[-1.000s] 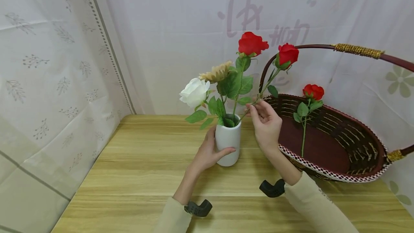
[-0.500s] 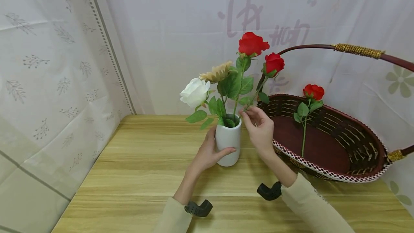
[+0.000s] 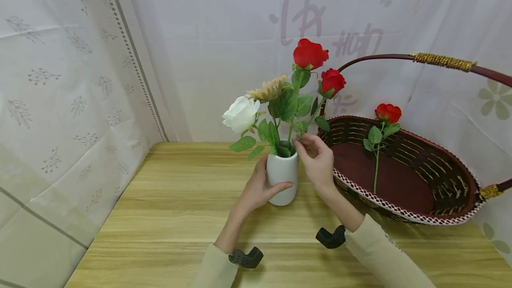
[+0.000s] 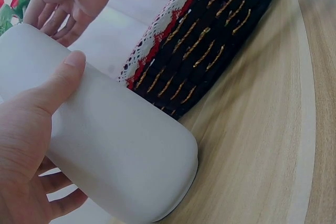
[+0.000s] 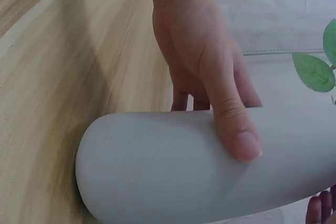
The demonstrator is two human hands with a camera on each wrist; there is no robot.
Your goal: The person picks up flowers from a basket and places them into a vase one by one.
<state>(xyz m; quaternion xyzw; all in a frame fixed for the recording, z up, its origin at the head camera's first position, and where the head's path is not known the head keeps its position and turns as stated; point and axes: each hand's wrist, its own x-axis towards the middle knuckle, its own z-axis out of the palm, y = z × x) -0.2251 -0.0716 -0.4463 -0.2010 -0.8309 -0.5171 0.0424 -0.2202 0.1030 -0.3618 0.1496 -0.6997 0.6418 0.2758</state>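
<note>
A white vase (image 3: pixel 282 180) stands upright on the wooden table. My left hand (image 3: pixel 258 188) grips it from the left, thumb across the front and fingers behind, as the left wrist view shows on the vase (image 4: pixel 126 140). At the vase's mouth, my right hand (image 3: pixel 318 162) pinches the stem of a small red rose (image 3: pixel 332 82), which leans to the right. The stem's lower end is hidden by the vase rim and fingers. A taller red rose (image 3: pixel 310 54), a white rose (image 3: pixel 241 114) and a beige flower (image 3: pixel 269 89) stand in the vase.
On the right sits a dark woven basket (image 3: pixel 448 168) with white lace trim and a tall arched handle (image 3: pixel 444 60). Another red rose (image 3: pixel 388 113) lies in it, its head against the back wall. White patterned cloth (image 3: pixel 208 48) hangs behind the wooden table (image 3: pixel 180 217).
My right hand has moved left and slightly down to the vase's mouth, bringing the small red rose lower and closer to the other flowers. My left hand has stayed on the vase.
</note>
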